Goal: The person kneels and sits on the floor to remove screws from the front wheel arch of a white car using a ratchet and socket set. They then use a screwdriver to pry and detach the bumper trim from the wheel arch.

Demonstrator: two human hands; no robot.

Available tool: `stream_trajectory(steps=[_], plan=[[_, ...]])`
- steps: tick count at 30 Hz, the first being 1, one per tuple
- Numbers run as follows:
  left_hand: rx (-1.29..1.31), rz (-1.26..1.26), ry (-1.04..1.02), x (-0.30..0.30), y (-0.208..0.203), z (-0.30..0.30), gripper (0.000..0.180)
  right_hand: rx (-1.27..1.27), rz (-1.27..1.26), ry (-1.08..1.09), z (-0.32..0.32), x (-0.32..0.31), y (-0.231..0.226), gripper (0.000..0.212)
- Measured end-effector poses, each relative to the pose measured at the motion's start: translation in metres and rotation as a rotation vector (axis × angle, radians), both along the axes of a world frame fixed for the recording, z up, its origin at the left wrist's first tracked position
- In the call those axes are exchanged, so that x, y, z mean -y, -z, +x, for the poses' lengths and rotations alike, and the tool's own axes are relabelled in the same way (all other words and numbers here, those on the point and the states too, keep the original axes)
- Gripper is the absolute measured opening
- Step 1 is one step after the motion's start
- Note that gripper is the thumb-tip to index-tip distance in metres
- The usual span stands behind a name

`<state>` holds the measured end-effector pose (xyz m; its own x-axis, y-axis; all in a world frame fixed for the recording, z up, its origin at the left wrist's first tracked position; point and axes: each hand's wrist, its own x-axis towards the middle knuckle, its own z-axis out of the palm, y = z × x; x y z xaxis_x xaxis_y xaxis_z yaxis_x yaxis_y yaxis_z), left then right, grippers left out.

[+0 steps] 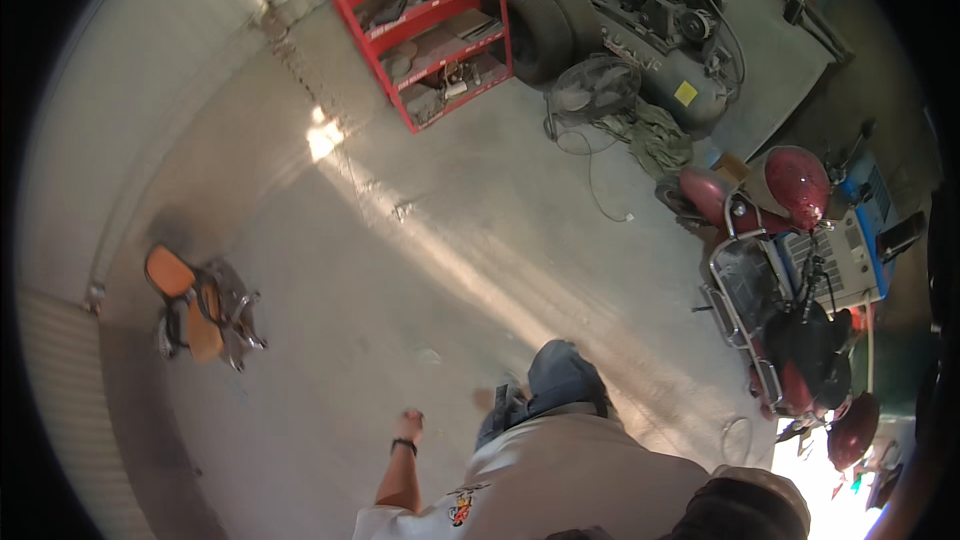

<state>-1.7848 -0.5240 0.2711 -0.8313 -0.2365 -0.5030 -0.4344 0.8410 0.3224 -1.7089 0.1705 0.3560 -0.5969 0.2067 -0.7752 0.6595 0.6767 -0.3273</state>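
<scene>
My left hand (411, 425) hangs beside my body above the concrete floor (330, 340). Its fingers look curled in, and nothing shows in them. A dark band (404, 446) circles that wrist. I have on a white shirt (590, 480) and blue-grey trousers (566, 380), with one knee forward. My right hand is out of sight. At the lower right a dark, rounded thing (745, 505) covers part of my right side; I cannot make out what it is.
An orange-and-black office chair (205, 332) lies at the left. Ahead are a red shelf rack (440, 70), stacked tyres (545, 30), an air compressor (680, 75) and a fan (595, 90). A red motorcycle (800, 190) stands at the right, beside a bright opening. A cord (600, 195) trails on the floor.
</scene>
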Motion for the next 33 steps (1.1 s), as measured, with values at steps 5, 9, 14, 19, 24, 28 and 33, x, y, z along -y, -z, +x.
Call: stream_trajectory(steps=[5, 9, 14, 19, 24, 28, 33], plan=[[-0.415, 0.386, -0.152, 0.024, -0.112, -0.333, 0.027, 0.226, 0.003, 0.151, -0.025, 0.006, 0.031, 0.060], [-0.470, 0.429, -0.191, 0.001, -0.124, -0.452, 0.024, 0.317, -0.032, 0.180, -0.132, 0.018, 0.061, 0.060], [0.128, 0.313, 0.123, -0.039, -0.058, -0.443, 0.017, 0.175, -0.077, 0.228, -0.354, 0.009, 0.060, 0.060], [0.553, 0.391, 0.196, -0.036, -0.013, -0.422, 0.037, -0.139, -0.102, 0.397, -0.571, -0.016, 0.007, 0.060], [0.725, -0.003, 0.497, -0.006, -0.007, -0.610, 0.046, -0.277, -0.109, 0.567, -0.689, -0.015, -0.017, 0.061], [0.326, -0.193, 0.602, -0.053, -0.031, -0.894, 0.070, -0.160, -0.064, 0.712, -0.696, 0.029, -0.003, 0.061], [-0.725, -0.137, 0.784, -0.205, -0.133, -1.260, 0.082, 0.192, -0.053, 0.897, -0.655, 0.152, -0.014, 0.061]])
